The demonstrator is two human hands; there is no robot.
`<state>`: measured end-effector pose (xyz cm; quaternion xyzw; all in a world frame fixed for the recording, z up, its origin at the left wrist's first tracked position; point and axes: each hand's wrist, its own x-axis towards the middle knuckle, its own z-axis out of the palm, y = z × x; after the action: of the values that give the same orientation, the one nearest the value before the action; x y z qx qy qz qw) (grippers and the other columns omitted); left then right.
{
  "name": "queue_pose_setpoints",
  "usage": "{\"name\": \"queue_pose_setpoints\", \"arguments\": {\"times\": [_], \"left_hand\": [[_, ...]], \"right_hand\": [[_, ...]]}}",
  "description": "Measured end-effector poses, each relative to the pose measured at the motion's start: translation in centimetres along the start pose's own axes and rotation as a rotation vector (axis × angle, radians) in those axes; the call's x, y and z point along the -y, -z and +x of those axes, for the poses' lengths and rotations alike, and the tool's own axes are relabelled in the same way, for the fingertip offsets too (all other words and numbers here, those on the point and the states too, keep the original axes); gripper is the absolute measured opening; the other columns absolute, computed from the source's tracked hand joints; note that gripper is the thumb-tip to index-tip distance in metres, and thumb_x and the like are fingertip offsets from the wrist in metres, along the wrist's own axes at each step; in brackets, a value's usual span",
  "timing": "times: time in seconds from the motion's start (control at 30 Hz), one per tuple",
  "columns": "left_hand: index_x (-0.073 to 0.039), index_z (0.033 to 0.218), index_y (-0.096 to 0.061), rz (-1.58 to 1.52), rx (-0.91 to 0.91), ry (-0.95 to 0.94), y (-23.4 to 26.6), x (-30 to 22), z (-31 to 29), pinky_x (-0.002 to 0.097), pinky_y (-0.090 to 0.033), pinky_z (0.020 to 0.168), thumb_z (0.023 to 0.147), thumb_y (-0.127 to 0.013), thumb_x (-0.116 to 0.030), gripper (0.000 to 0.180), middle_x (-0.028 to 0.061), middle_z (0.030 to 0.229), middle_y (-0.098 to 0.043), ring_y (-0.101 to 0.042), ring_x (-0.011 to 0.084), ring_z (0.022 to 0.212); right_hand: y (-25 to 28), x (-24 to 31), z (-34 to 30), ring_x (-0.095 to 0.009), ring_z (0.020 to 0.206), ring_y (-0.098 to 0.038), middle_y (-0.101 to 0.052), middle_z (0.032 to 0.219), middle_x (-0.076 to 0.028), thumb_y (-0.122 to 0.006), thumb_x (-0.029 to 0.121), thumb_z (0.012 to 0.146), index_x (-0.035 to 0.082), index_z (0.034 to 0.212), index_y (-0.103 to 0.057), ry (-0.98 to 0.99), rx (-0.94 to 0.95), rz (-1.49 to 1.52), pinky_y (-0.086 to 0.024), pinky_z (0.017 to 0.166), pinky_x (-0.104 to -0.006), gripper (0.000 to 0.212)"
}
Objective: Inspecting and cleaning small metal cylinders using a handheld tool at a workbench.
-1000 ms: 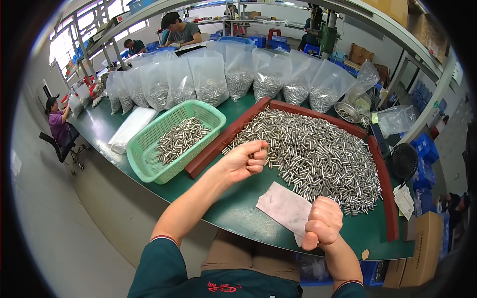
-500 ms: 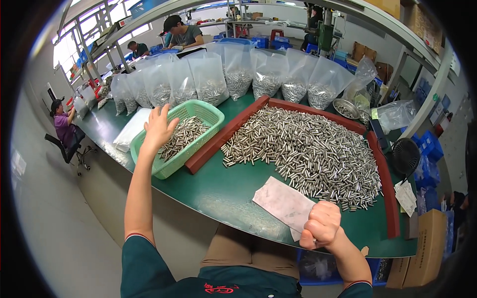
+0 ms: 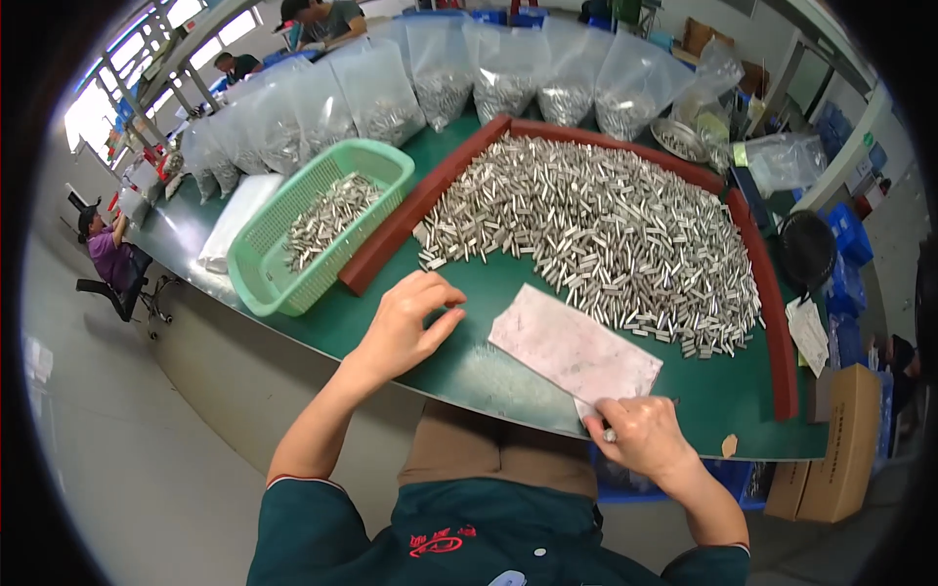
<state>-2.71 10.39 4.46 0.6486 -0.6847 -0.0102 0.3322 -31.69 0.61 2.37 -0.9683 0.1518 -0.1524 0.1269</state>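
- Sorting step, I judge: left hand (image 3: 410, 327), fingers loosely curled and holding nothing visible, hovers over the green counter (image 3: 469, 361) just short of the metal pins (image 3: 596, 234).
- Right hand (image 3: 640, 435) pinches the pale card (image 3: 575, 349) at its near corner.
- The next move likely calls for drawing pins toward the card.

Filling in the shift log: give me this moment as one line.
left hand: empty, above green table, near metal pins | right hand: pinching card corner | basket: holds pins
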Motion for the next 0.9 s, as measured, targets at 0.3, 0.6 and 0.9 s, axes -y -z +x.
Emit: {"name": "queue_pose_setpoints", "arguments": {"times": [0.3,0.6,0.9], "left_hand": [[-0.004,0.092,-0.057,0.065,0.183,-0.208,-5.2,-1.9,-0.3,0.0365,-0.036,0.08,0.07,-0.059,-0.003,0.022,0.0068,0.095,-0.054,-0.05,0.0237,0.087],[-0.003,0.09,-0.056,0.068,0.21,-0.203,-5.4,-4.1,-1.9,0.0372,-0.037,0.079,0.068,-0.061,-0.003,0.022,0.0087,0.093,-0.053,-0.05,0.0244,0.083],[-0.003,0.086,-0.057,0.023,0.242,-0.149,-5.1,-4.5,-0.9,0.0345,-0.037,0.076,0.069,-0.062,-0.005,0.018,0.008,0.089,-0.053,-0.051,0.0236,0.079]], "right_hand": [[-0.2,-0.8,-0.6,-0.022,0.041,-0.05,-0.045,0.046,-0.005,-0.061,0.012,0.072,0.006,0.068,-0.05,-0.03,-0.034,0.011,-0.039,0.038,-0.0333,0.012],[0.6,-1.4,-2.1,-0.02,0.04,-0.048,-0.045,0.046,-0.004,-0.064,0.01,0.068,0.005,0.073,-0.057,-0.098,-0.058,0.028,-0.037,0.039,-0.0316,0.01],[3.3,-4.5,3.2,-0.009,0.045,-0.027,-0.034,0.049,-0.001,-0.032,0.026,0.08,-0.001,0.064,-0.051,-0.216,-0.427,1.234,-0.023,0.043,-0.024,0.037]]}}
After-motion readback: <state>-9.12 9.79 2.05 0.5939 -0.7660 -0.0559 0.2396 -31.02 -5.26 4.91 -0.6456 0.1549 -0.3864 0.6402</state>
